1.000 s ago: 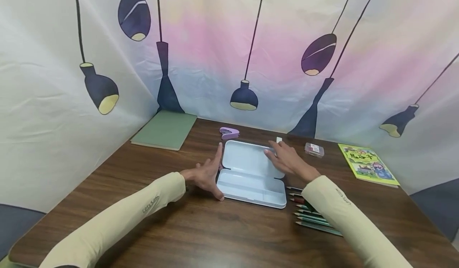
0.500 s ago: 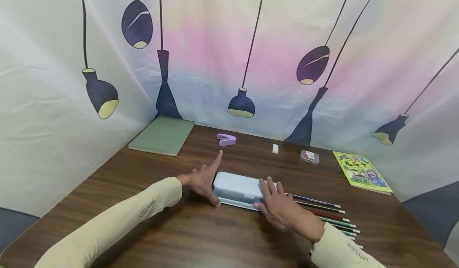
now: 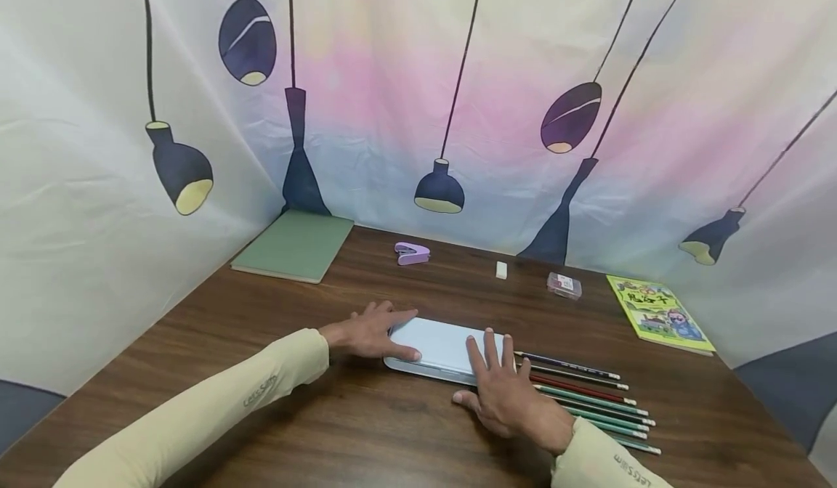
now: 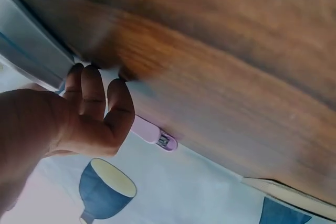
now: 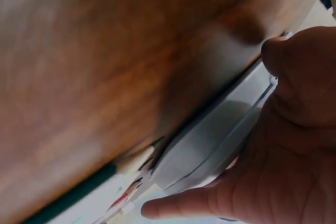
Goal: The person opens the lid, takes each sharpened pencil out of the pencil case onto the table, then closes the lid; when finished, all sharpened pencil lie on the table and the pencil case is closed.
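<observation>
A light blue pencil case (image 3: 438, 343) lies with its lid down in the middle of the table. At its left end, my left hand (image 3: 371, 334) rests with thumb and forefinger spread over the lid. The left wrist view shows the other fingers (image 4: 93, 93) slightly bent beside the case's end. My right hand (image 3: 506, 393) lies on the lid's right end, fingers straight and spread, thumb off the front edge. Several pencils (image 3: 588, 393) lie in a row just right of the case, their tips partly hidden by the right hand.
Behind the case are a purple stapler (image 3: 412, 253), a white eraser (image 3: 501, 270) and a small clear plastic box (image 3: 564, 285). A green notebook (image 3: 294, 247) lies at the back left, a yellow booklet (image 3: 660, 314) at the right. A printed curtain (image 3: 366, 110) hangs behind the table.
The pencil case's lid has come down from fully open to shut. My right hand moved from the raised lid toward me, onto the top; my left thumb and forefinger moved onto the lid.
</observation>
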